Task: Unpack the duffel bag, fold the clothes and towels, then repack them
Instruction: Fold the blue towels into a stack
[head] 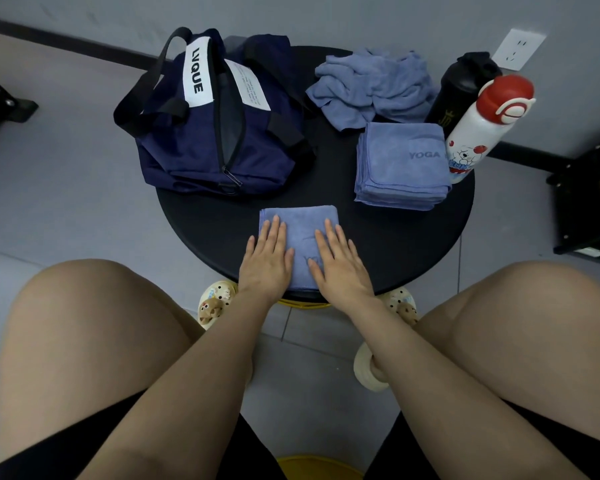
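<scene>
Both hands, L (pixel 266 260) & R (pixel 340 263), flat, palms down, fingers straight, prob. pressing.

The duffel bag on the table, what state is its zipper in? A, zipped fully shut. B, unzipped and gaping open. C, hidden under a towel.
B: the duffel bag shows a dark open slit along its top, with the zipper pull down at the near end.

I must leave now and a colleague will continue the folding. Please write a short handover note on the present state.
Left hand and right hand: both flat, pressing the folded towel at the near table edge.
Folded stack: right side, beside the white bottle.
Crumpled towels: at the back, not folded yet.
Duffel bag: on the left, unzipped.
Left to do: stack this towel, fold the crumpled ones, repack everything.
</scene>
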Demonstrator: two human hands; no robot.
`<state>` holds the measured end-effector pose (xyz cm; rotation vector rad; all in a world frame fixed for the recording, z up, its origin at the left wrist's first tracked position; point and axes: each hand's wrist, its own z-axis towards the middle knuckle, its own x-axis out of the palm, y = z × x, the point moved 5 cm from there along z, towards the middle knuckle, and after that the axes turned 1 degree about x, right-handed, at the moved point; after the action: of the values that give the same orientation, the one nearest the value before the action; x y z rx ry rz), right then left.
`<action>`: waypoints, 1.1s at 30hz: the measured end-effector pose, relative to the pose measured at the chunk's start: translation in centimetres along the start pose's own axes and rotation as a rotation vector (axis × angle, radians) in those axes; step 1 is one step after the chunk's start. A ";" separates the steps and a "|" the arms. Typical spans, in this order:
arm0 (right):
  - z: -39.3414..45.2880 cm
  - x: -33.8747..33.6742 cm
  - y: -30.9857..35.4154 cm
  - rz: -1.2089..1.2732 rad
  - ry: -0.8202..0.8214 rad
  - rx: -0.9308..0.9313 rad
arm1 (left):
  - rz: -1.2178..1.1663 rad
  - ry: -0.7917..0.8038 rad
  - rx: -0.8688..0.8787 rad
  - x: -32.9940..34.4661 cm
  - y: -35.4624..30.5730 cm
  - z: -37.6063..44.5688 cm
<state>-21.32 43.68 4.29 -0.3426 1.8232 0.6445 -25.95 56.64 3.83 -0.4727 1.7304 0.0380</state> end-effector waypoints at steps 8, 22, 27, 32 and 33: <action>0.3 0.7 -0.3 0.043 0.032 0.024 | -0.080 0.015 0.026 0.3 0.1 0.3; -0.3 -3.1 -1.6 0.771 -0.195 0.405 | -0.793 -0.218 -0.528 -2.2 3.3 -0.4; 0.1 -3.2 -1.3 0.822 -0.108 0.526 | -0.846 -0.033 -0.644 -1.8 3.6 0.2; 0.0 -3.4 -1.3 0.860 -0.084 0.600 | -0.970 0.053 -0.680 -2.1 3.3 0.1; -0.1 -3.5 -1.4 0.867 -0.086 0.605 | -0.991 0.055 -0.682 -2.3 3.1 -0.2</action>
<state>-19.52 42.23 7.26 0.9077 1.9426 0.6168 -26.84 60.07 5.33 -1.7953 1.3339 -0.1011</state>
